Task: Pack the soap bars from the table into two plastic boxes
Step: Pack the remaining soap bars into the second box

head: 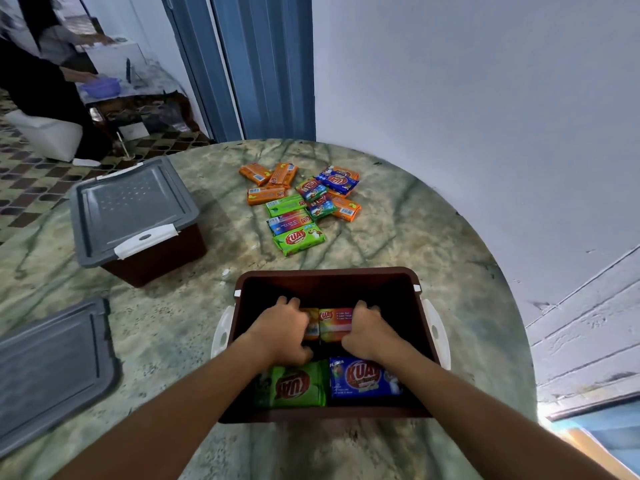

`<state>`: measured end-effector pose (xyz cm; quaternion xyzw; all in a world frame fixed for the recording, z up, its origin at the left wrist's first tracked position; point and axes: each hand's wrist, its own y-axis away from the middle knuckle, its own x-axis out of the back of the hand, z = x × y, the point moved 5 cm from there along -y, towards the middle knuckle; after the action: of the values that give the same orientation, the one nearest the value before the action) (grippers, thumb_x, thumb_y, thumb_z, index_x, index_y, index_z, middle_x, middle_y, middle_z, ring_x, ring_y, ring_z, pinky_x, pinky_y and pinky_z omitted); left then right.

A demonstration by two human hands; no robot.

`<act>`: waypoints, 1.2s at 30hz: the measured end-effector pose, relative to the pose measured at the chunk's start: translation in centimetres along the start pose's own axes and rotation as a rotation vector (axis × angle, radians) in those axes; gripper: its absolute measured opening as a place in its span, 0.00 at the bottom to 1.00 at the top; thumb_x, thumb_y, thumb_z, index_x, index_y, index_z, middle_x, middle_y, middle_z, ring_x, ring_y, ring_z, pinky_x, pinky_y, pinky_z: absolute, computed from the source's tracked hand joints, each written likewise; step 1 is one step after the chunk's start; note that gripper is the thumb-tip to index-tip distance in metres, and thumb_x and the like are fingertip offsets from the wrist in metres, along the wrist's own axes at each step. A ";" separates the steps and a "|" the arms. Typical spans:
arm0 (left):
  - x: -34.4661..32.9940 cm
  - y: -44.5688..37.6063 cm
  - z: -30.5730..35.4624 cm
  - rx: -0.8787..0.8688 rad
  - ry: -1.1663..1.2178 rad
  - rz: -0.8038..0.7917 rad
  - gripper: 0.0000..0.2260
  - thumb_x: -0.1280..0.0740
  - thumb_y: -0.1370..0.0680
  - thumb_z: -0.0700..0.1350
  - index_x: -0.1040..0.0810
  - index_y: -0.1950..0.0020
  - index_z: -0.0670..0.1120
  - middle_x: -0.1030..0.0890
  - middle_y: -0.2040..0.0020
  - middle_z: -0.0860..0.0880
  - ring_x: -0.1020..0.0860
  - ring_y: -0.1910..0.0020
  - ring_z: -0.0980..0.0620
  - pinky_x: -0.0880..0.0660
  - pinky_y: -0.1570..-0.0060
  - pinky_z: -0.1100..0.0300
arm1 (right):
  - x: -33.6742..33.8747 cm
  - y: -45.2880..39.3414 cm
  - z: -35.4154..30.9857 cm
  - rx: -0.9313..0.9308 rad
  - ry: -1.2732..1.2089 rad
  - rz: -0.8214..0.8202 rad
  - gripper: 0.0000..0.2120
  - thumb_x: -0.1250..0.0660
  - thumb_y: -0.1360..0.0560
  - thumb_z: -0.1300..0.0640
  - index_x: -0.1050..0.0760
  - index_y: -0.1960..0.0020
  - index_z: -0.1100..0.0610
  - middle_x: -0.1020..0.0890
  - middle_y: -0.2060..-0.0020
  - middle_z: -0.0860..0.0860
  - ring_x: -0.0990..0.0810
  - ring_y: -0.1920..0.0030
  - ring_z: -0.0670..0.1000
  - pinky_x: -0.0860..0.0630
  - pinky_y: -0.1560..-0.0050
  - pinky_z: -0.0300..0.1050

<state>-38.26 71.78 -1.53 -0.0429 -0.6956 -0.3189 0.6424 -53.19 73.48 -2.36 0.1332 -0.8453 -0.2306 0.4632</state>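
Both hands reach into the open brown plastic box (398,285) on the marbled green table (398,237): the left hand (284,327) and right hand (367,329) curl their fingers around two wrapped soap bars (334,323) held together, above a green bar (298,384) and a blue bar (363,377). More wrapped soap bars (299,202) lie piled farther back, beside a lidded brown box (135,216)

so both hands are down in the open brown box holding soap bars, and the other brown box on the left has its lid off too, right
Not quite. In the head view the left hand and right hand do hold soap bars inside the open brown box, but the other brown box on the left has its grey lid on. The loose lid lies separately on the table.
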 end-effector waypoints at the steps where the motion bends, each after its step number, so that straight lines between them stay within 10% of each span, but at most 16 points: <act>1: -0.1 0.4 -0.2 -0.020 0.097 -0.073 0.33 0.31 0.30 0.58 0.35 0.28 0.51 0.32 0.34 0.44 0.34 0.35 0.43 0.29 0.37 0.48 | 0.3 0.5 -0.1 0.057 0.123 -0.008 0.29 0.30 0.29 0.54 0.37 0.32 0.56 0.34 0.35 0.58 0.26 0.40 0.60 0.26 0.41 0.52; 6: -2.4 2.8 -0.3 -0.109 -0.041 -0.233 0.50 0.27 0.31 0.60 0.59 0.22 0.55 0.60 0.22 0.44 0.59 0.23 0.41 0.46 0.26 0.42 | -0.5 2.8 0.9 0.397 0.765 -0.083 0.51 0.26 0.35 0.41 0.53 0.23 0.50 0.53 0.23 0.60 0.49 0.26 0.66 0.38 0.32 0.63; 22: -3.3 1.5 0.7 -0.103 -0.320 -0.001 0.46 0.27 0.30 0.55 0.54 0.23 0.49 0.47 0.25 0.36 0.42 0.29 0.36 0.27 0.39 0.45 | -2.0 1.5 0.0 0.486 1.048 0.026 0.51 0.24 0.35 0.44 0.52 0.24 0.56 0.43 0.28 0.64 0.39 0.31 0.68 0.25 0.43 0.59; 36: -2.1 1.0 -0.5 -0.051 -0.185 0.026 0.46 0.28 0.33 0.63 0.46 0.24 0.45 0.39 0.29 0.40 0.38 0.32 0.40 0.30 0.36 0.47 | -0.9 1.9 2.2 0.009 -0.002 0.018 0.49 0.28 0.29 0.58 0.61 0.23 0.51 0.30 0.36 0.59 0.25 0.39 0.57 0.24 0.40 0.53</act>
<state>-37.02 73.04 -3.13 -0.0974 -0.7431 -0.3228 0.5780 -54.55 76.05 -3.06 0.1275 -0.8479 -0.2227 0.4639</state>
